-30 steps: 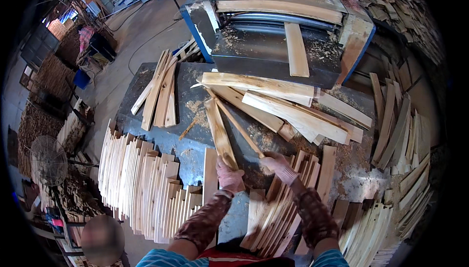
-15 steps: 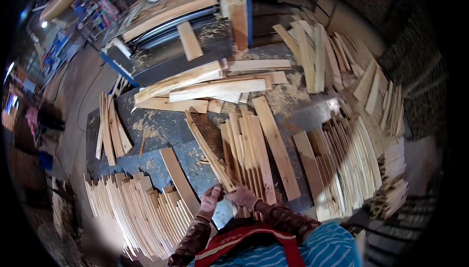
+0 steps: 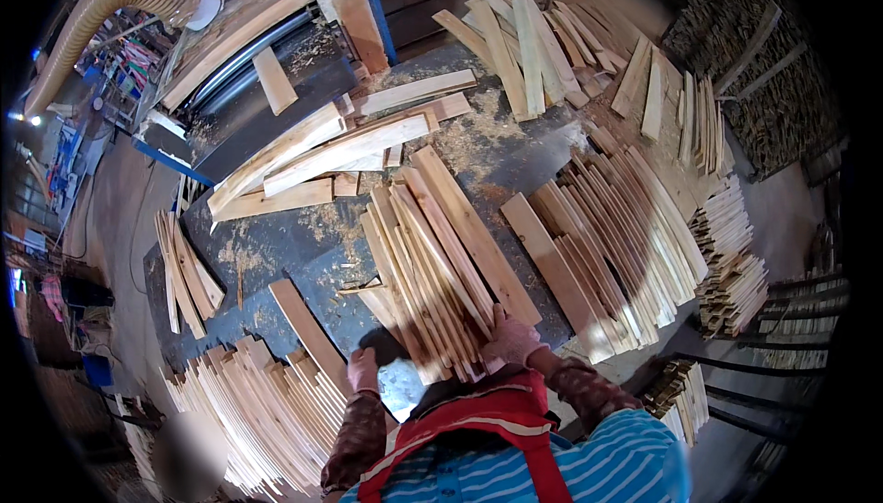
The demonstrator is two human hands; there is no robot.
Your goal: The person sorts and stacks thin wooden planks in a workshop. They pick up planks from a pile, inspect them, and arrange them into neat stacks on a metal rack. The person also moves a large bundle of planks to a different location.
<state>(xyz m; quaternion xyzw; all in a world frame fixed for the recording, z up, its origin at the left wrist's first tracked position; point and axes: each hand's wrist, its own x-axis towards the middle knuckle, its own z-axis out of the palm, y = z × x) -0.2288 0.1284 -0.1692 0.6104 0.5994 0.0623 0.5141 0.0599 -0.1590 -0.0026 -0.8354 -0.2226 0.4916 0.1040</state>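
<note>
Pressing on the near end of a fanned bundle of thin pale wooden slats [image 3: 432, 273] on the dusty grey worktop [image 3: 276, 245], the right hand [image 3: 511, 339] has fingers spread; left hand [image 3: 362, 370] fingers unclear. Slats look light, stiff, splintery; best gripped at their ends.

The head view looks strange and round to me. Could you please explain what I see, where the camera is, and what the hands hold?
The camera sits on a person's head and looks down, and its wide lens bends straight edges. There is no machine arm, only two bare hands. The right hand rests on the near end of a bundle of thin wooden slats. The left hand is beside a single slat; whether it grips anything is unclear. Everything lies on a dark table dusted with sawdust. More slat stacks lie to the right.
</note>
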